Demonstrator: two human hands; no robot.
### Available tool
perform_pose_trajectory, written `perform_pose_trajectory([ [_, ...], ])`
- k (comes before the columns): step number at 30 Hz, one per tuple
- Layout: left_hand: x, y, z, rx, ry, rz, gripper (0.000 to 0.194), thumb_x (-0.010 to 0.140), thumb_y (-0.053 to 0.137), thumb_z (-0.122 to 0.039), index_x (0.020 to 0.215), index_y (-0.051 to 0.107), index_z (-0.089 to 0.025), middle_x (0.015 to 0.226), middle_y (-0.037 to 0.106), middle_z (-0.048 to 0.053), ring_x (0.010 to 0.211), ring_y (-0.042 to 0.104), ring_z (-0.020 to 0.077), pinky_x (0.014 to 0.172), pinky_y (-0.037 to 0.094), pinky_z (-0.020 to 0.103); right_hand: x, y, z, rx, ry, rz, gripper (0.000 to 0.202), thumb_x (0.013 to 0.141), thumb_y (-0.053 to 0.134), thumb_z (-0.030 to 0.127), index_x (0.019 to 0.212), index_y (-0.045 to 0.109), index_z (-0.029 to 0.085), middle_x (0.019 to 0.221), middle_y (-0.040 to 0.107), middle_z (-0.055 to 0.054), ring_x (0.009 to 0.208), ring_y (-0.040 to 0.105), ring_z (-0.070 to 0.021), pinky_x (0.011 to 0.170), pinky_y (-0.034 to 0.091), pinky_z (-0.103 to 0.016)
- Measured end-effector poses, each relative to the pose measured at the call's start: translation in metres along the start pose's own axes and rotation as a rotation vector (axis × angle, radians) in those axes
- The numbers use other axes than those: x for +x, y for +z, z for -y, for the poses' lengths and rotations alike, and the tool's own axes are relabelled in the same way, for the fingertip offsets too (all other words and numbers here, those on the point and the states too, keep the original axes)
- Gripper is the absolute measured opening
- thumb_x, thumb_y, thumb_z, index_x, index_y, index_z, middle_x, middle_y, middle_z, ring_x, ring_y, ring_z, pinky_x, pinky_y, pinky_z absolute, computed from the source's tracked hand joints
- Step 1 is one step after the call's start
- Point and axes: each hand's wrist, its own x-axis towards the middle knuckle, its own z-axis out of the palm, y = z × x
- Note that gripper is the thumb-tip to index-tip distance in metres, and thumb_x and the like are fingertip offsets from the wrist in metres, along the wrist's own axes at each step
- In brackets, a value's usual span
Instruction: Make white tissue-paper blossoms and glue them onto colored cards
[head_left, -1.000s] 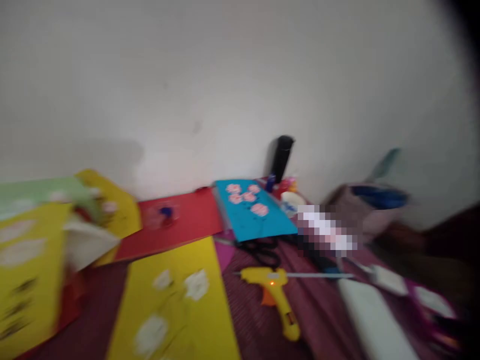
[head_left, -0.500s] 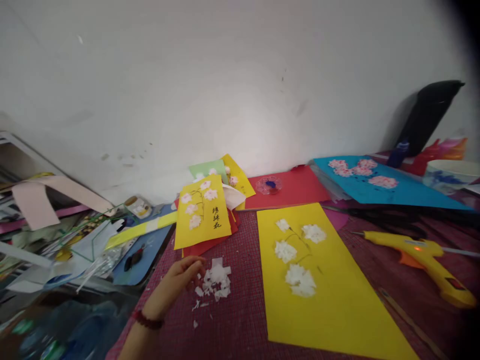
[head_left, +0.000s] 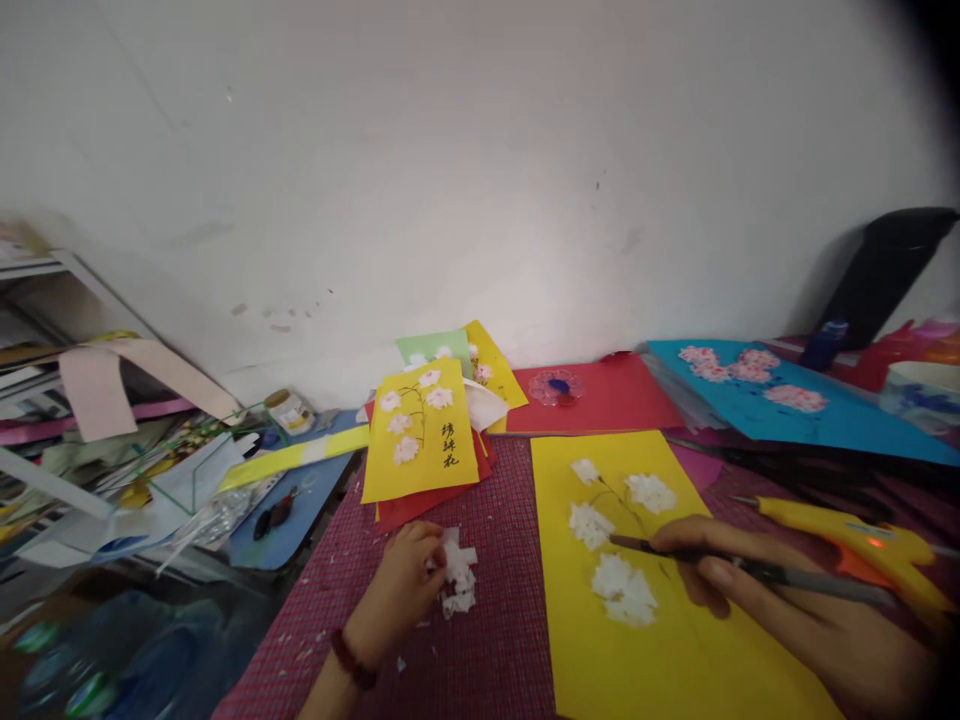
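Right hand (head_left: 825, 640) has come into view since half a second ago, with a slim dark tool (head_left: 772, 573) pinched in thumb and fingers, tip right by a white flower (head_left: 591, 526) on the yellow sheet (head_left: 622, 680) below it. Left hand (head_left: 412, 570) is half-curled at the white scraps (head_left: 459, 592), forearm slanting up over the worktop (head_left: 495, 665); can't tell if it's gripping any.
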Motion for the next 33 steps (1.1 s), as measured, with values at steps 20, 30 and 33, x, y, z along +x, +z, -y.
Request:
perform_pose_trajectory([
  [20, 0.043, 0.017, -0.056, -0.644, -0.071, -0.122, 0.021, 0.078, 0.058, -0.027, 0.065, 0.043, -0.019, 0.070, 0.056, -0.002, 0.069, 0.053, 0.0128, 0.065, 0.041, 0.024, 0.013, 0.015, -0.032, 0.353, 0.150, 0.064, 0.033, 0.092, 0.039, 0.046, 0.092, 0.056, 0.018, 0.060, 0.054, 0.001, 0.054, 0.050, -0.0126, 0.053, 0.040, -0.026],
  [30, 0.044, 0.038, -0.050, -1.007, -0.266, -0.107, 0.033, 0.068, 0.068, -0.024, 0.098, 0.055, -0.021, 0.072, 0.058, -0.005, 0.060, 0.052, 0.0089, 0.056, 0.040, 0.019, 0.012, 0.015, -0.046, 0.317, 0.165, 0.085, 0.031, 0.092, 0.039, 0.046, 0.090, 0.055, 0.020, 0.062, 0.054, 0.001, 0.056, 0.049, -0.0131, 0.053, 0.038, -0.026],
  [33, 0.045, 0.041, -0.050, -1.016, -0.280, -0.090, 0.040, 0.067, 0.070, -0.024, 0.106, 0.058, -0.020, 0.077, 0.061, -0.002, 0.069, 0.057, 0.0115, 0.062, 0.043, 0.020, 0.011, 0.015, -0.047, 0.310, 0.165, 0.093, 0.031, 0.093, 0.038, 0.046, 0.090, 0.055, 0.020, 0.063, 0.053, 0.001, 0.057, 0.049, -0.0134, 0.054, 0.038, -0.027],
])
